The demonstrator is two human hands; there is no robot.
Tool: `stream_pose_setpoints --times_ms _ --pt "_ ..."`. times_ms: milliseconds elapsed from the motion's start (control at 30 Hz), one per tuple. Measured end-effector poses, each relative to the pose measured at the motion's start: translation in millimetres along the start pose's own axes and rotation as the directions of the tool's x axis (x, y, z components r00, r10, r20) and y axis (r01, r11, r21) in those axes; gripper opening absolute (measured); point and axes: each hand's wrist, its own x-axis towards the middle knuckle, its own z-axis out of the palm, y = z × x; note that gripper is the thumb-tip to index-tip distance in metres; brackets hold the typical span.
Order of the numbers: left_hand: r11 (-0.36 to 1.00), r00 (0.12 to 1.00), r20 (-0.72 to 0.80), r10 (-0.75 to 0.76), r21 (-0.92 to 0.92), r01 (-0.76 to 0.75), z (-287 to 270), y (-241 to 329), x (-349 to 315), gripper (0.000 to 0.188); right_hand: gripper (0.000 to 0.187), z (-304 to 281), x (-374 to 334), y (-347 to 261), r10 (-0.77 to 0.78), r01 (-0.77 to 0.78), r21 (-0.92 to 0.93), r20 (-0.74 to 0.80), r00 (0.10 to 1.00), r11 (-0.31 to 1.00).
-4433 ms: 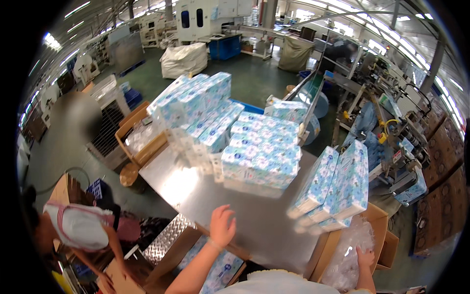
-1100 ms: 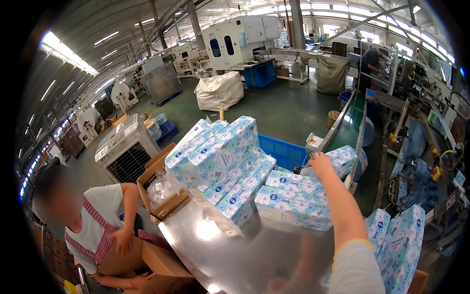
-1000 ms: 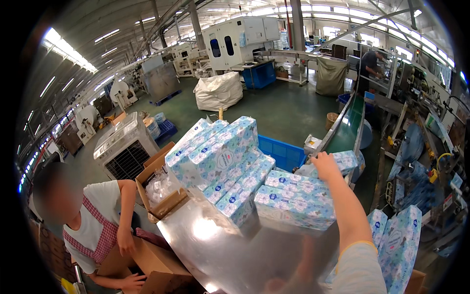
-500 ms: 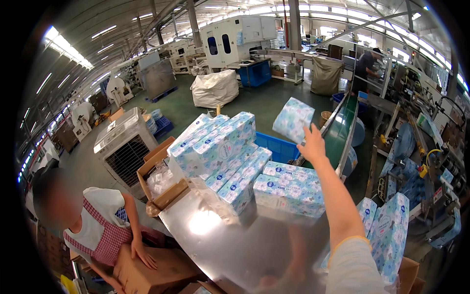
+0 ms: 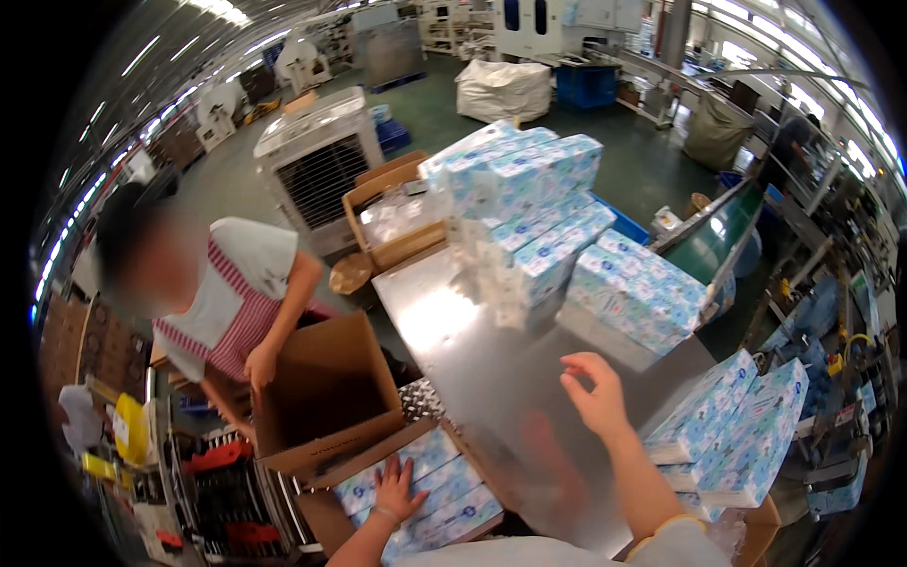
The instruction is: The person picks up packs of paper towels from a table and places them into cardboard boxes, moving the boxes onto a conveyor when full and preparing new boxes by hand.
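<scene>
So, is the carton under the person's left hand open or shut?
Open: flowered packs show inside the carton, beneath the left hand.

Metal table [image 5: 496, 383], floral packs [image 5: 633, 295] atop — seemingly three groups

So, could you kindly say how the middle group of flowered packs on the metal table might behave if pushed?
The flowered packs would probably slide readily, since the metal table looks smooth and shiny. Rolling seems unlikely, given their flat sides. They may hold their shape, as their edges look straight.
</scene>
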Motion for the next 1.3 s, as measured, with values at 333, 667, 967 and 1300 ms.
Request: stream_pose_setpoints --times_ms 333,667,967,1300 --pt "0.884 0.726 -0.545 -0.42 -0.065 0.463 -120.0 -45.8 -167.7 0.072 0.064 132.1 -123.5 -8.7 0.425 -0.123 -0.474 0.608 0.671 0.872" --pt "0.572 0.868 0.122 -0.482 -0.707 0.417 -6.6 -202.6 -222.2 0.047 0.041 227.3 -180.9 14.3 0.516 -0.142 -0.662 0.412 0.751 0.736" --pt "0.64 0.817 0.08 -0.571 -0.579 0.504 -88.6 -361.9 -342.6 0.09 0.059 416.7 -311.9 -111.7 0.325 -0.272 -0.179 0.583 0.745 0.945" --pt "0.932 0.845 0.527 0.09 -0.343 0.115 -130.5 -302.5 -344.5 0.09 0.095 534.5 -347.7 -106.3 0.092 0.683 -0.204 0.976 0.198 0.701"
